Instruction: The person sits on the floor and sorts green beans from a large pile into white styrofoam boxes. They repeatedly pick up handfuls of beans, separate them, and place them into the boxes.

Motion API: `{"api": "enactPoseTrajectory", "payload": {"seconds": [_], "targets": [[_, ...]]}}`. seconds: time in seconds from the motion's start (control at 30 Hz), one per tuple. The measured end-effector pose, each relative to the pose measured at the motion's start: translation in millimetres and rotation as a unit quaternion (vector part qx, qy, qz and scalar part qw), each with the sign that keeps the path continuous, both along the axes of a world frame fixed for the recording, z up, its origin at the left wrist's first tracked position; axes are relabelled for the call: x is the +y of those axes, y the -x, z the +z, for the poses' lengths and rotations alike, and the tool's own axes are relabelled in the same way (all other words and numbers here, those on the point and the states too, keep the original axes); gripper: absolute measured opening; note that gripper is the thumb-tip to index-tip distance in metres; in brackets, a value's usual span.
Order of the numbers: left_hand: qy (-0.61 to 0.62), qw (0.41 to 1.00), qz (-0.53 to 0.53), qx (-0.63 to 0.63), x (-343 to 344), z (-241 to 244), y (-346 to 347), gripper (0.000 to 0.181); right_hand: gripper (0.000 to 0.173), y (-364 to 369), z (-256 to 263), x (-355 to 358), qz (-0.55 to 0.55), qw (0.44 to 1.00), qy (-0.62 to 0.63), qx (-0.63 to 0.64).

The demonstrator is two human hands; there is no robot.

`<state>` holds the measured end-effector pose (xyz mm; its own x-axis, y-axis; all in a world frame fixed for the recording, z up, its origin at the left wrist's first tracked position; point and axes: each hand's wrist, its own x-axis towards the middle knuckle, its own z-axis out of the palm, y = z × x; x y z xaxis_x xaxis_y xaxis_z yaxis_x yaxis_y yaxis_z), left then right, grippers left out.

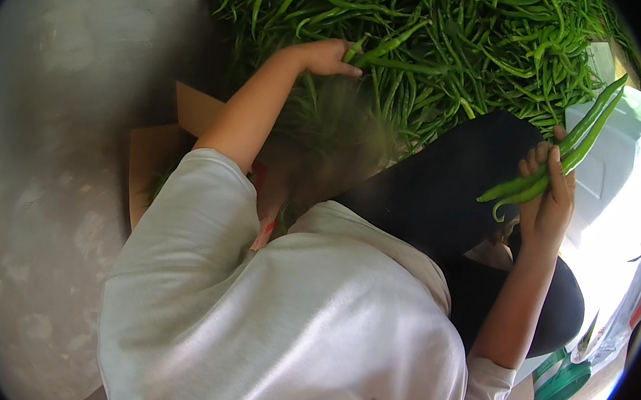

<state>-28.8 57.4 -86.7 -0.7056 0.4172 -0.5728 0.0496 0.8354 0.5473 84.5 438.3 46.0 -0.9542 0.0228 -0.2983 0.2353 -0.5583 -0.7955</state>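
A large heap of long green chili peppers point(429, 53) spreads in front of me across the top of the view. My left hand point(326, 57) is at the near left edge of the heap, with green peppers between its thumb and fingers. Raised at the right, my right hand point(548, 183) holds a pair of long green peppers point(589, 126), their tips pointing up and away from the heap. My dark-clad knee lies between the two hands.
An open cardboard box point(151, 164) stands at the left beside my arm, with some green in it. Beyond my right hand is a pale plastic container point(591, 164). A round green object point(561, 386) and clear plastic bags lie at the lower right. A wall or floor surface fills the left.
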Motion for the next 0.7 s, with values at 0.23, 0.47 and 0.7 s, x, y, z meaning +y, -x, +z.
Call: {"api": "enactPoseTrajectory", "payload": {"seconds": [0.23,0.47,0.7], "targets": [[-0.241,0.961,0.133,0.021,-38.1,98.1,9.9,0.025,0.019,-5.0,3.3,-12.0,0.015,1.000,0.022,0.006],[-0.466,0.808,0.293,0.209,-61.5,151.4,-0.2,0.022,0.017,-13.0,10.6,-30.2,0.027,1.000,0.009,0.002],[-0.642,0.667,0.230,0.300,-12.1,198.8,-21.3,0.013,0.019,-19.2,14.2,-79.3,0.075,0.996,0.019,-0.043]]}}
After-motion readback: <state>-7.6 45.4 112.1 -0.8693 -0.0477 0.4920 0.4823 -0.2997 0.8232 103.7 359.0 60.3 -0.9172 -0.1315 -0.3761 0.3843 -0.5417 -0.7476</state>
